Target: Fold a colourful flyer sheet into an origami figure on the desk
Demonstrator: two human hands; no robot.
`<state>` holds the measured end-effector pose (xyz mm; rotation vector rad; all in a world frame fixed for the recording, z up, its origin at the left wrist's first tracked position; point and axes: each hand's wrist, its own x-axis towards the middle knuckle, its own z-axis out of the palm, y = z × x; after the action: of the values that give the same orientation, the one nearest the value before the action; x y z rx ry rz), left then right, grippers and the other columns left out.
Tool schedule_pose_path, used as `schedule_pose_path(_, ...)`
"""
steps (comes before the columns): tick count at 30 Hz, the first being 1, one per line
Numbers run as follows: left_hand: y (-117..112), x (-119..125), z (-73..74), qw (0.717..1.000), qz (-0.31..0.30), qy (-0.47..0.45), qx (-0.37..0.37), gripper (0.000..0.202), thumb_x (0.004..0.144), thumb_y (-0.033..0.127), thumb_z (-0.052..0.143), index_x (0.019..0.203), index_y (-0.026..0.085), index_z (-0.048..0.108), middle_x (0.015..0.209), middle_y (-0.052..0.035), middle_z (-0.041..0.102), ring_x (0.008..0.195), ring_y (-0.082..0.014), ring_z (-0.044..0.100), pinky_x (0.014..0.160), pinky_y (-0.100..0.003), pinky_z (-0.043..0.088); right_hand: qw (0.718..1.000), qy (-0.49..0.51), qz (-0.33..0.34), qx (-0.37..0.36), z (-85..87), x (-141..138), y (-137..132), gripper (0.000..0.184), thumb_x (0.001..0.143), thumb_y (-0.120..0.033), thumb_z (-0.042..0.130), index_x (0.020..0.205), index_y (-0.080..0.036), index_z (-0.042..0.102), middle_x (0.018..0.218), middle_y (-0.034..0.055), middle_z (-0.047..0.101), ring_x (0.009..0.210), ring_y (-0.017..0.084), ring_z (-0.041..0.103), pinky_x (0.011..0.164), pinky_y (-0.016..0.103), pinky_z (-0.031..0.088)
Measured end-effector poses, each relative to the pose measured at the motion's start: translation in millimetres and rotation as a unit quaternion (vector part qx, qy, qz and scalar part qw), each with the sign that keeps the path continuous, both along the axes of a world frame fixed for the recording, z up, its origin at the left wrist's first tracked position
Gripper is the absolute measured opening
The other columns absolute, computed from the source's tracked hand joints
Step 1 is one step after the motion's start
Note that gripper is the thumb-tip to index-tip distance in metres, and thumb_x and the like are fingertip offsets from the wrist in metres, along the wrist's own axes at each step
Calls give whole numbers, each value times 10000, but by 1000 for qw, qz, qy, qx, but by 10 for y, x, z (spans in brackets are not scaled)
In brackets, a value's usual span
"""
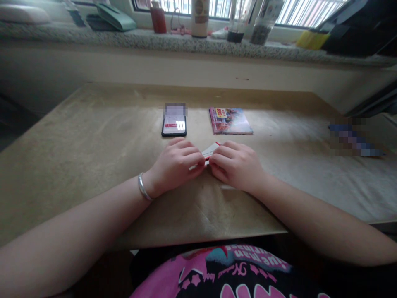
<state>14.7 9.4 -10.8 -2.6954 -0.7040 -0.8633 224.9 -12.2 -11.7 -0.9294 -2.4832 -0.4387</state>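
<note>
Between my two hands is a piece of paper [211,151], white with a red edge and small print, mostly covered by my fingers. My left hand [180,161], with a silver bangle [143,187] at the wrist, pinches its left side. On its other side my right hand [236,164] has its fingers curled closed on the same paper. Both hands are close together, low over the table. Just beyond the left hand lies a phone [174,124] with its screen lit. A glossy colourful booklet [232,122] lies flat beyond the right hand.
The table [93,165] has a pale tan cover. At its right side lies a blurred blue and purple flat item [353,140]. Behind, a granite windowsill [173,41] carries a red container [158,18], a white bottle [200,18] and a yellow item [312,40].
</note>
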Motion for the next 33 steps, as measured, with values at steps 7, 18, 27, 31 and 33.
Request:
schedule_pose_path(7,70,-70,4,1000,2,-28,4,145,847,242,614,708,202,601,713,20,660,717,-150,537,738,-289,415,1000,-7,-27,1,67,100,7,220,887,-235,482,751,-192,650,766,32,654,776,180,516,666,307,367)
schedule_pose_path(18,100,-127,15,999,29,-30,15,157,848,272,626,708,201,612,743,17,671,759,-152,568,762,-293,405,999,14,-44,-3,111,198,10,197,879,-227,499,749,-197,643,778,31,661,794,185,528,702,304,397)
schedule_pose_path(27,98,-167,45,999,43,-26,6,155,845,268,617,706,201,611,742,8,667,761,-155,575,761,-297,418,998,21,-59,-2,145,288,35,172,866,-214,511,745,-204,634,782,41,656,819,197,545,715,312,410)
schedule_pose_path(31,116,-186,29,998,32,-39,-32,146,850,244,595,716,186,587,739,-8,644,734,-151,555,746,-296,439,997,29,-71,6,142,323,55,157,854,-216,519,742,-201,628,780,47,648,818,200,544,690,308,406)
schedule_pose_path(33,116,-177,7,997,22,-49,-61,129,856,246,587,745,180,580,770,-19,635,745,-150,547,749,-297,451,998,26,-63,-2,133,321,62,144,848,-209,517,757,-198,627,790,52,644,825,205,540,701,311,411)
